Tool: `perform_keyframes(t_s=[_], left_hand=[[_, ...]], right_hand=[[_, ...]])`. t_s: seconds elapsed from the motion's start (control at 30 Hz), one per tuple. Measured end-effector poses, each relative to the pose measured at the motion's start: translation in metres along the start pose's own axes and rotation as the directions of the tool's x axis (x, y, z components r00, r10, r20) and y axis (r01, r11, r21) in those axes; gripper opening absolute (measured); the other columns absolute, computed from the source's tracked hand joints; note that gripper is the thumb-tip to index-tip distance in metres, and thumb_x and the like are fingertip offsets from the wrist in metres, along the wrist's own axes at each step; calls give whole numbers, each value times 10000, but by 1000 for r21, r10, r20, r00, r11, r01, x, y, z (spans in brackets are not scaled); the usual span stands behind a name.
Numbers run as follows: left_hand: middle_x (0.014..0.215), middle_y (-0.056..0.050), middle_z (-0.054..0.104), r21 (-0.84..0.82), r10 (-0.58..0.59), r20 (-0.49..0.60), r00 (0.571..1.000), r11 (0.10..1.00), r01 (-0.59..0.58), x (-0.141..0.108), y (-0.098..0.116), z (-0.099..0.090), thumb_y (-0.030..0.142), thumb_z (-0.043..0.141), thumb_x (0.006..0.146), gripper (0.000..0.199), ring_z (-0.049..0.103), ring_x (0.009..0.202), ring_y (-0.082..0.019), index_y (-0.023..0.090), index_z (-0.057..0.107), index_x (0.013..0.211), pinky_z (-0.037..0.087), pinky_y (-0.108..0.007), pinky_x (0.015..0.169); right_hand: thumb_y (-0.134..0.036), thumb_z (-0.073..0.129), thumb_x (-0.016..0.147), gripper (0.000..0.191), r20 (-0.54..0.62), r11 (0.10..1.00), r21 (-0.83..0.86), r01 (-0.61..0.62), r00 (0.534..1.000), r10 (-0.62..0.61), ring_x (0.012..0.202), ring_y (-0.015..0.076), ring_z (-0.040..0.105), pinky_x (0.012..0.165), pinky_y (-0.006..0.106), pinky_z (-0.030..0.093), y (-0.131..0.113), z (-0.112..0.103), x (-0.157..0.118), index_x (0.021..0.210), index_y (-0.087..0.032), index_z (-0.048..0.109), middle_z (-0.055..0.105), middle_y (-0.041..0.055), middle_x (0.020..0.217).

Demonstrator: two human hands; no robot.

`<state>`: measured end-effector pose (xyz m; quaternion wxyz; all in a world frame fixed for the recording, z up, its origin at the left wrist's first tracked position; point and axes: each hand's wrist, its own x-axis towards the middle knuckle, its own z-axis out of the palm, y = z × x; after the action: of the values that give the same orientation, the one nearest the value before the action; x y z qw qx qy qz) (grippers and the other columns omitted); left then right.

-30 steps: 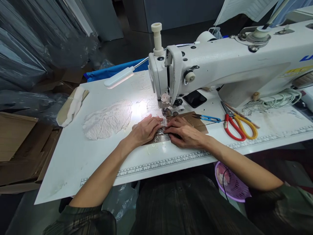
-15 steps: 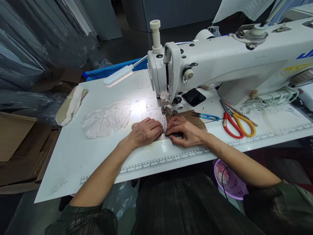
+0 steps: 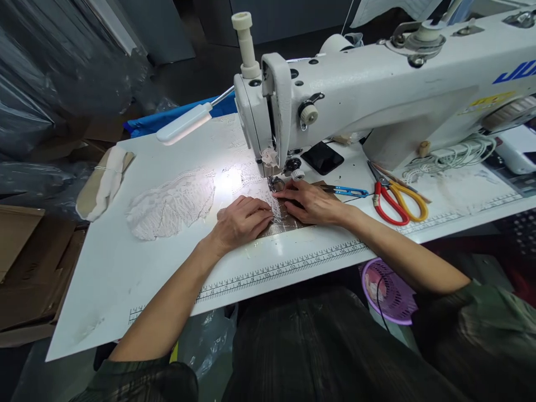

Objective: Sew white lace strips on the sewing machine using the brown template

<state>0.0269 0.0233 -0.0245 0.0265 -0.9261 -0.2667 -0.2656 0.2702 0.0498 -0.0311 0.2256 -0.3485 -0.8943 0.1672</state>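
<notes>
White lace (image 3: 271, 205) runs under the presser foot (image 3: 276, 183) of a white sewing machine (image 3: 355, 95), over a shiny brown piece of material (image 3: 288, 224). My left hand (image 3: 243, 220) lies palm down on the left side of the lace, fingers side by side and slightly bent, its thumb hidden. On the right, my right hand (image 3: 309, 204) rests on the brown piece with forefinger and thumb apart. Its forefinger reaches close to the presser foot. Both hands press from above; I see nothing gripped between the fingers.
A gathered white lace piece (image 3: 171, 204) lies left of my hands. Blue thread snips (image 3: 347, 191), red-and-yellow scissors (image 3: 397, 198) and a black phone-like slab (image 3: 322, 158) lie to the right. A lamp (image 3: 184, 124) overhangs the table. A tied white bundle (image 3: 106, 181) sits far left.
My right hand has moved from the lace's near edge up toward the presser foot, its pinch loosened. More of the brown piece shows near me. The whole view has shifted slightly.
</notes>
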Motion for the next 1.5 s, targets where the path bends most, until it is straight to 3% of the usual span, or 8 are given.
perform_keyframes(t_s=[0.27,0.5,0.7,0.9,1.23,1.4,1.5], left_hand=[[935,-36,761,32,97,-8,995,995,-97,3,2,1,157,606,961,106,700,788,-146,179,697,913,578,-295,661],[940,-48,762,27,143,-8,990,989,-142,5,2,-1,163,626,958,65,699,784,-150,150,690,956,579,-297,663],[920,-39,756,82,154,10,988,985,-154,7,3,-1,164,619,960,89,680,750,-147,159,693,911,560,-297,640],[889,-38,750,142,144,6,989,979,-144,7,7,-3,134,615,949,118,665,737,-146,163,700,872,545,-291,619],[965,-60,766,30,79,68,995,996,-82,7,12,-9,234,621,934,137,703,826,-178,145,723,954,561,-361,755],[1033,-101,745,46,-19,128,992,999,14,7,19,-14,270,567,930,231,689,854,-215,136,746,989,554,-390,747],[1027,-94,740,30,-8,189,982,1000,2,11,15,-16,276,544,929,258,677,827,-200,141,757,987,553,-358,728]], right_hand=[[-164,488,931,384,-37,998,-52,41,998,-43,1040,251,604,978,456,537,3,5,-3,1258,-197,685,606,124,1138],[-163,482,937,372,-55,985,-44,167,984,-170,1016,258,575,920,468,555,4,5,-7,1224,-187,717,597,141,1082],[-173,496,940,344,-68,986,-44,161,984,-163,1006,262,561,916,478,547,2,6,-7,1181,-187,741,593,145,1089],[-174,499,937,348,-84,988,-41,151,985,-154,999,265,560,903,475,542,0,6,-8,1187,-185,741,592,139,1067],[-205,517,944,307,-59,989,-60,138,988,-141,1035,266,548,943,469,520,-2,5,-10,1134,-194,758,593,132,1087],[-198,539,931,300,-70,987,-67,148,986,-152,1020,259,554,939,469,523,-2,5,-9,1135,-213,758,599,120,1067],[-193,539,930,302,-67,987,-70,146,986,-150,1012,251,560,919,462,535,-4,3,-9,1136,-225,757,601,116,1069]])
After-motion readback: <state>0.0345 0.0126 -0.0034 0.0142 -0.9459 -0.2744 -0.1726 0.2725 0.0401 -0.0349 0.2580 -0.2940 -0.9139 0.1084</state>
